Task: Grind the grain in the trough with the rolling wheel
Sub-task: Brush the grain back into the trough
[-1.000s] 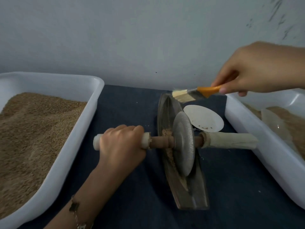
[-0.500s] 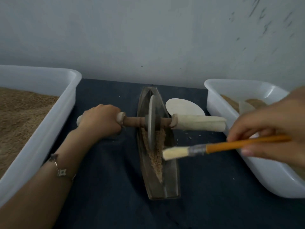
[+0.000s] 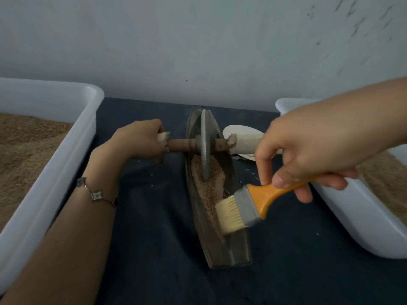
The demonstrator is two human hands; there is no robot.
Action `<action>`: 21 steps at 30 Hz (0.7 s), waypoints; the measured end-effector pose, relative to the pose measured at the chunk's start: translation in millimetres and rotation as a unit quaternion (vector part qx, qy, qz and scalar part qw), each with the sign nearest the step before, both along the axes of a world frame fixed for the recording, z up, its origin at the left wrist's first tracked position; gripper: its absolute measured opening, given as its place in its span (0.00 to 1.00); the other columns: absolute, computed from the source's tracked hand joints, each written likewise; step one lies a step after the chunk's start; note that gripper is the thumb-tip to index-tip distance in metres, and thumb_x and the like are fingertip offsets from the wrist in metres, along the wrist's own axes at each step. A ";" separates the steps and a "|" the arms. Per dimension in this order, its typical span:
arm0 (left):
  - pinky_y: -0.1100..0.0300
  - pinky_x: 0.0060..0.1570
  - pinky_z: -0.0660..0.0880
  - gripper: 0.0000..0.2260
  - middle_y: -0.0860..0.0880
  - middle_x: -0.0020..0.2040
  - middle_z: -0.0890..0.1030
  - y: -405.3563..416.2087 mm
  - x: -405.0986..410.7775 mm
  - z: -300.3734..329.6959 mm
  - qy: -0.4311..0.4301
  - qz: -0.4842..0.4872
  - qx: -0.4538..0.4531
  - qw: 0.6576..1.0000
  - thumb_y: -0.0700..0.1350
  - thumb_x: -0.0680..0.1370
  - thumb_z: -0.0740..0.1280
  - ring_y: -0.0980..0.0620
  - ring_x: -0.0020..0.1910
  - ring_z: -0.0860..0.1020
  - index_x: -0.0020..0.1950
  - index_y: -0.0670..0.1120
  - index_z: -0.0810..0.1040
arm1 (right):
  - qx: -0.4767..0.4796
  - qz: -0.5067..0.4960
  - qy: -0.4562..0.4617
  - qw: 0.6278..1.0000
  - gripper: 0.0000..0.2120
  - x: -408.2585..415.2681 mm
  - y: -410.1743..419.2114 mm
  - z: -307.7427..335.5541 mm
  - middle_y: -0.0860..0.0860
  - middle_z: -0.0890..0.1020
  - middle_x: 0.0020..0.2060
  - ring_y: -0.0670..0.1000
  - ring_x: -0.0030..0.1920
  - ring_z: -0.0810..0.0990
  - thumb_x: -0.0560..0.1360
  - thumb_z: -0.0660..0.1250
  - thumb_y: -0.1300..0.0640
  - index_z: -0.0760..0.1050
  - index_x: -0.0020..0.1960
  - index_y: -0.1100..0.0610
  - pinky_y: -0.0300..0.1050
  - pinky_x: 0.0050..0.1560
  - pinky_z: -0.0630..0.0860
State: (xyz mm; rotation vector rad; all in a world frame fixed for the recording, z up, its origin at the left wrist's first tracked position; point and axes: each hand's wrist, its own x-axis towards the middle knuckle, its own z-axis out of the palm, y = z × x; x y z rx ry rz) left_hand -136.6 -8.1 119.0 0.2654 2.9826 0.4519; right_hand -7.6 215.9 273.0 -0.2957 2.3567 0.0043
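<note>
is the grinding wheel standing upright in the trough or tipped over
Upright. The wheel stands on edge in the trough, rim in the grain; the left hand grips its axle handle level.

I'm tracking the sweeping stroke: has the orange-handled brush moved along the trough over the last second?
Yes. The orange-handled brush went from the far tip of the grey metal trough to its near half, bristles now beside the ground grain.

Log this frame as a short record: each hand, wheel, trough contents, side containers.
left hand: grips the wheel's left handle
right hand: holds the orange-handled brush, bristles at the trough's near right side
wheel: upright in the trough, toward its far end
grain: brown meal lying along the trough
left tub: white, holds grain
right tub: white, holds grain
</note>
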 end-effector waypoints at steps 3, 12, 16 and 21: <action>0.59 0.32 0.64 0.20 0.53 0.39 0.75 0.6 1.7 1.8 0.022 -0.007 -0.011 1.000 0.51 0.59 0.77 0.53 0.37 0.73 0.40 0.54 0.68 | 0.005 0.002 -0.053 0.999 0.03 -6.6 -3.5 2.4 0.48 0.83 0.30 0.45 0.17 0.71 0.77 0.63 0.56 0.74 0.46 0.50 0.33 0.18 0.66; 0.60 0.31 0.63 0.18 0.53 0.37 0.75 4.2 6.8 3.5 0.051 -0.002 -0.018 0.999 0.51 0.57 0.76 0.52 0.35 0.74 0.38 0.54 0.69 | 0.081 -0.020 -0.097 0.992 0.04 -46.5 -22.3 -12.5 0.52 0.83 0.30 0.45 0.19 0.69 0.77 0.64 0.59 0.77 0.46 0.56 0.33 0.19 0.63; 0.60 0.31 0.62 0.17 0.53 0.36 0.75 5.5 8.9 4.7 0.056 -0.002 -0.021 0.998 0.50 0.58 0.75 0.53 0.35 0.73 0.38 0.53 0.69 | 0.078 -0.058 -0.071 0.993 0.04 -59.2 -25.9 -25.3 0.54 0.82 0.30 0.45 0.19 0.68 0.77 0.63 0.60 0.77 0.47 0.58 0.33 0.18 0.62; 0.60 0.32 0.63 0.16 0.53 0.37 0.75 5.3 10.4 3.7 0.048 -0.001 -0.014 0.999 0.50 0.59 0.75 0.53 0.35 0.73 0.38 0.53 0.69 | 0.085 -0.039 0.028 0.995 0.05 -63.6 -34.4 -40.5 0.54 0.81 0.28 0.47 0.19 0.68 0.78 0.62 0.62 0.76 0.46 0.59 0.33 0.18 0.62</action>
